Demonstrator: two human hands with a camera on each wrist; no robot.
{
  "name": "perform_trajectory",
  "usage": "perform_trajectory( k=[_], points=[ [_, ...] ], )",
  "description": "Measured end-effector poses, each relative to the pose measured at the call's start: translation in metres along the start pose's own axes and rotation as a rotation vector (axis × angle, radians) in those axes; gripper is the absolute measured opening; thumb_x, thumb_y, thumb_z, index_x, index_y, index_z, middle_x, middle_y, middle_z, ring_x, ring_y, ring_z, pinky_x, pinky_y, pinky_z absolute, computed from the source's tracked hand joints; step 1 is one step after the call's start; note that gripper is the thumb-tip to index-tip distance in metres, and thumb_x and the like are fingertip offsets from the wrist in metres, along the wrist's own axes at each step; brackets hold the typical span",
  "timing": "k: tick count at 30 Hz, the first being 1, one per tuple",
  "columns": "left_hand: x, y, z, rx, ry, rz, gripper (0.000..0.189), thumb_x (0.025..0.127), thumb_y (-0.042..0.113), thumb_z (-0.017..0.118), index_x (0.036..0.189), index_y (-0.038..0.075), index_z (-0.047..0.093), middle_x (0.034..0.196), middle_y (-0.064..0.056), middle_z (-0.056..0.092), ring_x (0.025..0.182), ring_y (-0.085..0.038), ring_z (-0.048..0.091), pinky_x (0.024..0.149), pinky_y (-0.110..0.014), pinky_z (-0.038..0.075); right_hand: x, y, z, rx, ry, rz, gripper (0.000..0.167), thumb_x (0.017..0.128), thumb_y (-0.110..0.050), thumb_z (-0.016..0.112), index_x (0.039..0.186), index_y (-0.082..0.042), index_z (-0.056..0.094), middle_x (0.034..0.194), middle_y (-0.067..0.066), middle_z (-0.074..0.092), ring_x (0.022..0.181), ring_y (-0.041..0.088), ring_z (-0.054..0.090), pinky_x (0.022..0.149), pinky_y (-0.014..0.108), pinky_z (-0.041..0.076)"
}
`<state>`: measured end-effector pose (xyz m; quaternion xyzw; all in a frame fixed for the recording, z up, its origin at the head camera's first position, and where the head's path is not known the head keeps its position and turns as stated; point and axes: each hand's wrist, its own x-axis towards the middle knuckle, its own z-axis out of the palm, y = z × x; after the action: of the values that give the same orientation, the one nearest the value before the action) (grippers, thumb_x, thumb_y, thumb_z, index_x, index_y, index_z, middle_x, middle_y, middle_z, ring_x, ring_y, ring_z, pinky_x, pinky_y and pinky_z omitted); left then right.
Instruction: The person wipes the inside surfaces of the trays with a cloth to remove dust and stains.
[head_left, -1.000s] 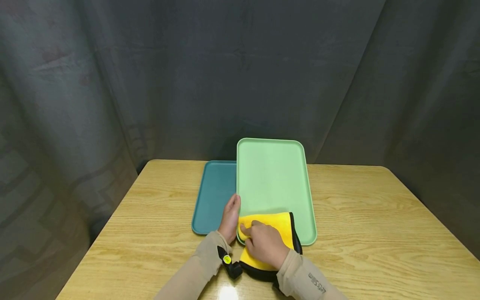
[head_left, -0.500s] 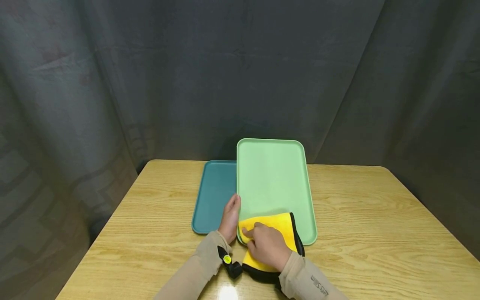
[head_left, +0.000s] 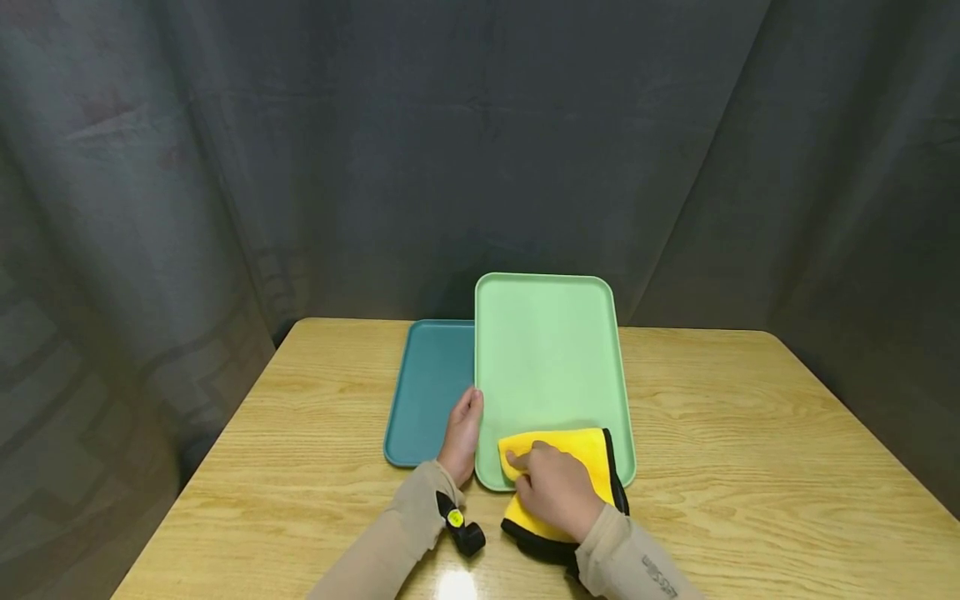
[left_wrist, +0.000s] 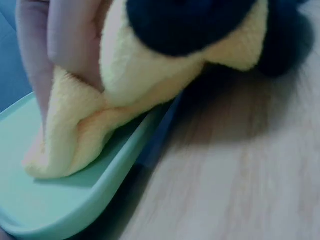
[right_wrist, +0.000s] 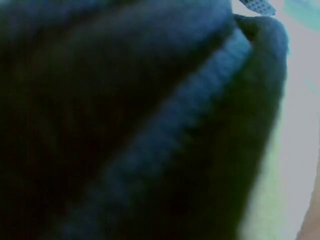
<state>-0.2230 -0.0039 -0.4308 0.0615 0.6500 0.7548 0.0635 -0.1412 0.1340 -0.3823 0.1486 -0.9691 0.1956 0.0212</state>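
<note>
A light green tray (head_left: 551, 358) is tilted, its far end raised past the table's back edge. My left hand (head_left: 460, 436) holds it by the left rim, thumb along the side and the other fingers hidden. Over the tray's near end, my right hand (head_left: 557, 486) grips a yellow cloth (head_left: 588, 450) with black edging and presses it on the surface. In the left wrist view, the right hand's fingers (left_wrist: 75, 40) push a fold of the cloth (left_wrist: 62, 135) onto the tray (left_wrist: 55, 200). Dark, blurred cloth (right_wrist: 165, 135) fills most of the right wrist view.
A teal tray (head_left: 429, 400) lies flat on the wooden table (head_left: 315, 433), partly covered by the green one. Behind the table hangs a dark grey curtain (head_left: 450, 167). A black strap with a small camera (head_left: 461, 529) sits on my left wrist.
My right hand has slid to the right with the cloth along the green tray's near end, baring its lower left corner. The left hand and the tray have hardly shifted.
</note>
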Motion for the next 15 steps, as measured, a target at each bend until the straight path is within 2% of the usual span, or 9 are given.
perform_trajectory(
  k=[4,8,11,15],
  points=[
    [-0.001,0.0,0.001,0.004,0.006,0.011,0.061,0.102,0.04,0.031,0.151,0.007,0.013,0.157,-0.017,0.01,0.145,-0.037,0.007,0.12,-0.053,0.012,-0.002,0.007,-0.002,-0.001,0.028,0.024,0.032,0.08,-0.006,0.06,0.11,-0.01,0.07,0.101,0.016,0.068,0.058,0.011,0.043,0.045,0.023,0.03],
    [-0.003,0.002,0.0,0.005,0.01,0.015,0.061,0.103,0.038,0.03,0.151,0.006,0.011,0.157,-0.018,0.009,0.145,-0.037,0.006,0.12,-0.052,0.013,-0.003,0.013,-0.003,-0.001,0.039,0.06,0.032,0.08,-0.005,0.058,0.11,-0.01,0.07,0.101,0.016,0.068,0.052,0.011,0.03,0.042,0.022,0.025],
    [-0.004,0.003,0.0,0.008,0.01,0.017,0.061,0.103,0.037,0.03,0.15,0.005,0.01,0.157,-0.018,0.008,0.145,-0.037,0.006,0.12,-0.052,0.013,-0.004,0.016,-0.005,-0.007,0.038,0.086,0.032,0.08,-0.005,0.058,0.11,-0.01,0.07,0.101,0.016,0.068,0.055,0.012,0.038,0.044,0.023,0.028],
    [-0.003,0.003,-0.002,0.016,0.004,0.024,0.062,0.103,0.039,0.03,0.15,0.005,0.009,0.157,-0.019,0.007,0.145,-0.038,0.005,0.12,-0.051,0.014,-0.005,0.02,-0.008,-0.017,0.037,0.107,0.032,0.081,-0.006,0.059,0.111,-0.01,0.07,0.103,0.016,0.067,0.068,0.015,0.053,0.049,0.025,0.034]
  ],
)
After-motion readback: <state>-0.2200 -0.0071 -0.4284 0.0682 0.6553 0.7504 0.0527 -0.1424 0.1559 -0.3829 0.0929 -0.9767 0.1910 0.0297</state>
